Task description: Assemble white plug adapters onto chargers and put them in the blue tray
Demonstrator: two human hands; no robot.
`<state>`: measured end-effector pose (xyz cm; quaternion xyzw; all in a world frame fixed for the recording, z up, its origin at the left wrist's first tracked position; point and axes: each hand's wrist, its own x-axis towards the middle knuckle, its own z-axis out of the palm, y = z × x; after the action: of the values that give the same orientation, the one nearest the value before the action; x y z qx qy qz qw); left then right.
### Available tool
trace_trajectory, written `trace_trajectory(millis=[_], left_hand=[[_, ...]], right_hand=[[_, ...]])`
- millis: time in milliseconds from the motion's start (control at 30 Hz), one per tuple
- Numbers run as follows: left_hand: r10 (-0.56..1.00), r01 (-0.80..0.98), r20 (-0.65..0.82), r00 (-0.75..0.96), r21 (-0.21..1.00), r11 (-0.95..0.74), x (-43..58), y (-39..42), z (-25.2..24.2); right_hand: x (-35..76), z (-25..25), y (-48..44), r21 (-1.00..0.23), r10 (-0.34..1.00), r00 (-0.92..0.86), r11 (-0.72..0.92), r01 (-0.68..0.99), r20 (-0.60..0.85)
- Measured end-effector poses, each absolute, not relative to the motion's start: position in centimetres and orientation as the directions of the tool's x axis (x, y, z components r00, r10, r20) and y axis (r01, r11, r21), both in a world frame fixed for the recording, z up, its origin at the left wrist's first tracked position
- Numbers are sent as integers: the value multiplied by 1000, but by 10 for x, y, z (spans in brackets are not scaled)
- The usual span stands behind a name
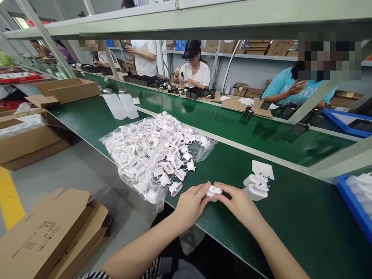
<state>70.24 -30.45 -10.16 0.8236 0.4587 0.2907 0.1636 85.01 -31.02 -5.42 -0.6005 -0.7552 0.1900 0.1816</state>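
Between the fingertips of both hands is a small white plug adapter [214, 190], held just over the front edge of the green bench. My left hand [192, 203], with a ring on one finger, pinches its left side. On its right side my right hand [236, 199] closes thumb and fingers. A large heap of white plug pieces [151, 149] lies on a clear plastic bag to the left, one loose white piece [175, 188] at its near edge. Right of my hands stand several white adapters [256, 186] beside a flat white piece [263, 169].
Two white bottles [120, 104] stand behind the heap. Cardboard boxes [43, 236] are at the left, off the bench. A blue tray [356, 209] with white parts sits at the right. A pale shelf beam [186, 23] crosses above; several people work across the bench.
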Motion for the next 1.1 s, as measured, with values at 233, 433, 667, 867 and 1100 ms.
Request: trace_trajectory(millis=[233, 433, 667, 867, 1100], left_hand=[[808, 685, 150, 570, 456, -568, 698, -289, -77], [777, 693, 70, 626, 409, -594, 698, -282, -67], [707, 664, 1, 707, 343, -664, 699, -274, -61], [652, 622, -8, 758, 310, -719, 696, -270, -53], [564, 589, -175, 807, 179, -788, 698, -265, -29]], right_hand=[[833, -43, -316, -107, 980, -199, 200, 974, 14], [827, -33, -313, 32, 978, -187, 191, 981, -91], [826, -27, -308, -34, 968, -150, 146, 989, -202], [825, -27, -307, -60, 970, -159, 150, 987, -182], [818, -32, -314, -56, 979, -155, 149, 987, -135]])
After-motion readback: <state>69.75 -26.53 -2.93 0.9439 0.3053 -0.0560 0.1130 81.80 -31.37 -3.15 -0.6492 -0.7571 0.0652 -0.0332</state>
